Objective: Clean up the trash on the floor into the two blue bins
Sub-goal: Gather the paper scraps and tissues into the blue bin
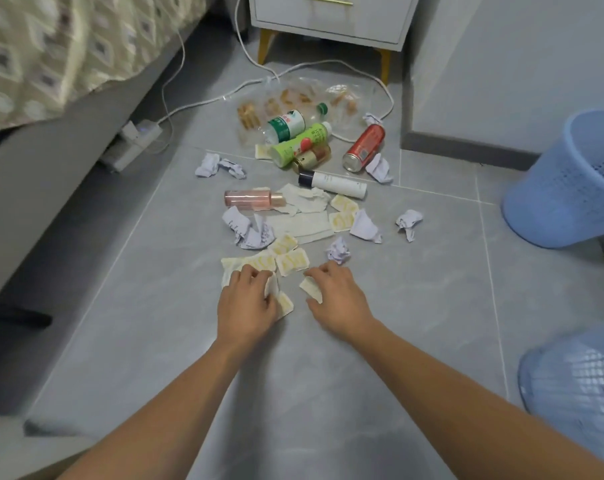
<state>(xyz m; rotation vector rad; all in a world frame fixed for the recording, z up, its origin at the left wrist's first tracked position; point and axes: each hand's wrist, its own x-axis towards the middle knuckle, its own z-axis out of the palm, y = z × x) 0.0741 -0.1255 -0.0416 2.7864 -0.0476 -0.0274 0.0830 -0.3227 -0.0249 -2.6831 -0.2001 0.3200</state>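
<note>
Barely begun: each grip, left hand [246,304] and right hand [335,299], pinched 1 paper wrapper [311,289]; bottles [286,128], can [364,147], crumpled paper littered the floor [432,306]; 2 bins [567,188] waited.

Even, soft indoor light — faint shadows, blurred and bowed edges.

Glossy grey tile floor [414,306], perforated blue plastic bins [550,188], crumpled paper [409,221]

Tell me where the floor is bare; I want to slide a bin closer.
Bare tile lies between the right hand and the two blue bins, and nearer than both hands. It is crowded from the left hand up to the red can.
</note>
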